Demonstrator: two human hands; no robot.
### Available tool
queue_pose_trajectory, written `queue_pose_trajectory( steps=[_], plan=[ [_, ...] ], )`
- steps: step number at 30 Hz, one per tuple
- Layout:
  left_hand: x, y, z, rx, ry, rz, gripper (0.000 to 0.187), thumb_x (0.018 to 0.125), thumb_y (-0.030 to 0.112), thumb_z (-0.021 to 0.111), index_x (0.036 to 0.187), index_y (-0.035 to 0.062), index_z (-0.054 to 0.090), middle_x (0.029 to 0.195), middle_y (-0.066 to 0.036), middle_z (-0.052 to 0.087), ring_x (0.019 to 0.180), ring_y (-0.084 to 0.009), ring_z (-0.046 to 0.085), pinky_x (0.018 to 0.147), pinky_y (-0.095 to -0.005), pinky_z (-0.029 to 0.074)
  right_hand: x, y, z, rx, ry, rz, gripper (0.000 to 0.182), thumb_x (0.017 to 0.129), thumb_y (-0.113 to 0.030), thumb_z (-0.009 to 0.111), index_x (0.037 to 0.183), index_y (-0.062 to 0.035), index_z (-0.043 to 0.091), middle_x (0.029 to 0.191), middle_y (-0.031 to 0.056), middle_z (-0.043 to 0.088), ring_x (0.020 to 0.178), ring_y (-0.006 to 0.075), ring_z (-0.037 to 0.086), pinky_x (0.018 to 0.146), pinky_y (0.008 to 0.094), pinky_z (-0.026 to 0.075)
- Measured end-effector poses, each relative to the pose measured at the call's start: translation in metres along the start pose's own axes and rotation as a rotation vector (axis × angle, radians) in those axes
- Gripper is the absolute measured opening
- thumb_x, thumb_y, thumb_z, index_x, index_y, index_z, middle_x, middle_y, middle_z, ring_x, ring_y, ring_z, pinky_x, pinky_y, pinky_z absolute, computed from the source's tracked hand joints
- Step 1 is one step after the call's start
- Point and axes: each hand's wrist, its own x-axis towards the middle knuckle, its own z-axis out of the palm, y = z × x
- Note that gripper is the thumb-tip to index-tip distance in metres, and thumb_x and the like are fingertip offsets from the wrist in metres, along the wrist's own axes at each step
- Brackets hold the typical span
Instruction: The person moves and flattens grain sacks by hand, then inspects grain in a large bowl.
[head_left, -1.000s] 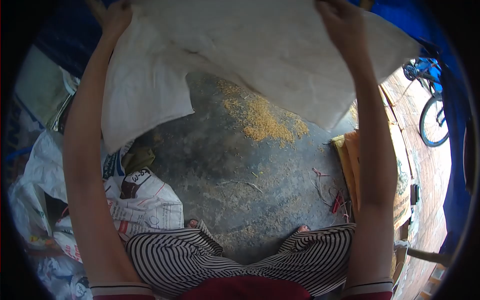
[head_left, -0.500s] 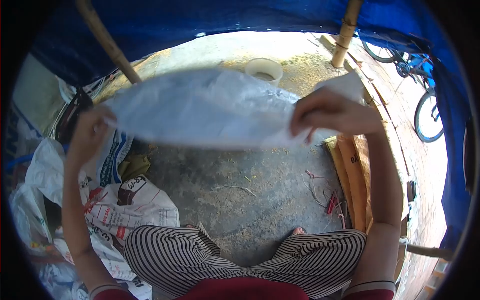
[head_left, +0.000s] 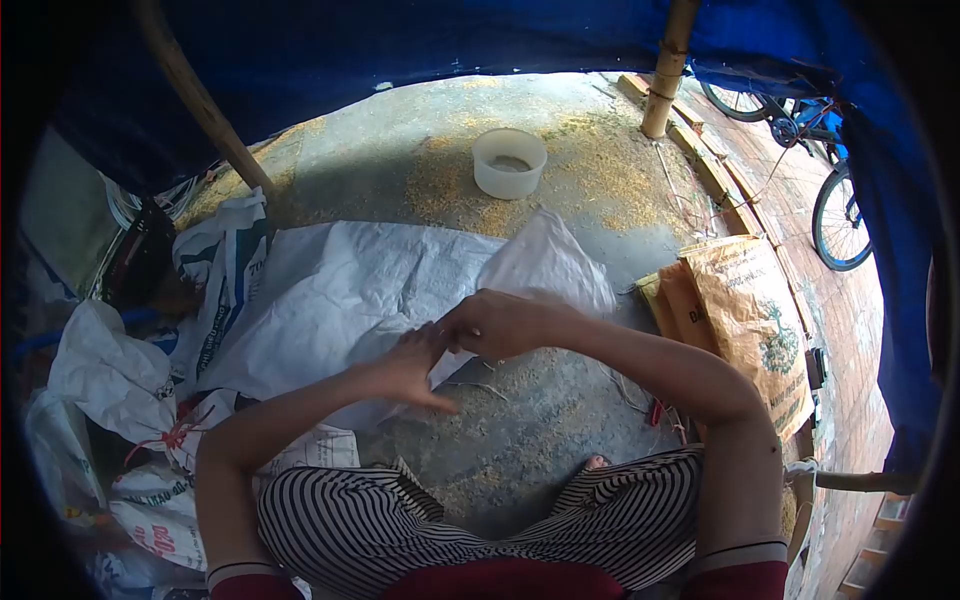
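A white woven plastic sack (head_left: 370, 270) lies spread and wrinkled on the floor in front of me. One end of it (head_left: 545, 262) rises in a loose fold beyond my right hand. My right hand (head_left: 497, 324) has its fingers curled in on the near edge of the sack, though the exact grip is partly hidden. My left hand (head_left: 408, 370) rests on the sack with fingers stretched out and thumb apart. Its fingertips meet the right hand's fingers, so the two hands overlap there.
Printed sacks (head_left: 165, 510) are heaped on the left, and a green-and-white sack (head_left: 228, 260) stands behind them. Brown paper bags (head_left: 745, 320) lean at right. A whitish tub (head_left: 510, 165) stands on grain-strewn concrete, bamboo poles (head_left: 668, 80) hold a blue tarp, and a bicycle (head_left: 840, 215) is outside.
The sack was held stretched out in the air between both hands and is now down on the floor. My hands have come together at its near edge, the left hand moving right.
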Motion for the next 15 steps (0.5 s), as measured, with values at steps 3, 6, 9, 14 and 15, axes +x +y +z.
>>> queue_pose_trajectory(
  steps=[3,6,9,14,15],
  plan=[
    [0.030,-0.010,-0.001,-0.639,-0.272,-0.368,0.067,0.076,0.042,0.061,0.125,0.0004,0.040,0.114,-0.021,0.053,0.104,-0.0344,0.053,0.087,-0.0416,0.042,-0.003,-0.003,0.001,-0.044,0.125,-0.104,0.023,0.074,-0.008,0.051,0.093,-0.0038,0.062,0.091,0.0155,0.061,0.090,0.0291,0.058,0.080,0.0383,0.045],
    [0.021,-0.035,-0.009,-0.476,0.171,-0.423,0.035,0.078,0.019,0.054,0.110,0.0069,0.055,0.092,-0.018,0.062,0.085,-0.0340,0.060,0.074,-0.0396,0.046,0.001,-0.012,-0.005,-0.093,0.357,-0.246,0.032,0.071,-0.005,0.053,0.102,-0.0061,0.059,0.109,0.0203,0.053,0.094,0.0338,0.056,0.084,0.0409,0.044],
    [0.004,-0.057,-0.045,-0.535,0.541,-0.359,0.034,0.074,0.007,0.052,0.107,0.0082,0.059,0.094,-0.019,0.062,0.087,-0.0340,0.059,0.077,-0.0389,0.045,-0.001,-0.031,-0.026,-0.122,0.691,-0.315,0.049,0.069,0.003,0.054,0.117,-0.0077,0.050,0.128,0.0201,0.039,0.099,0.0324,0.053,0.084,0.0405,0.045],
    [-0.033,-0.122,-0.100,-0.304,0.785,-0.554,0.039,0.068,0.004,0.055,0.107,0.0064,0.060,0.104,-0.018,0.060,0.098,-0.0322,0.056,0.087,-0.0362,0.042,0.003,-0.035,-0.058,-0.142,1.035,-0.387,0.051,0.072,0.005,0.050,0.122,-0.0051,0.045,0.131,0.0179,0.034,0.098,0.0257,0.054,0.074,0.0326,0.050],
    [-0.041,-0.134,-0.123,-0.290,0.818,-0.664,0.038,0.068,0.006,0.058,0.106,0.0059,0.061,0.106,-0.018,0.060,0.099,-0.0325,0.055,0.087,-0.0361,0.042,0.004,-0.035,-0.061,-0.101,1.046,-0.345,0.050,0.073,0.004,0.050,0.122,-0.0049,0.044,0.131,0.0175,0.034,0.099,0.0252,0.053,0.073,0.0318,0.051]
  ],
)
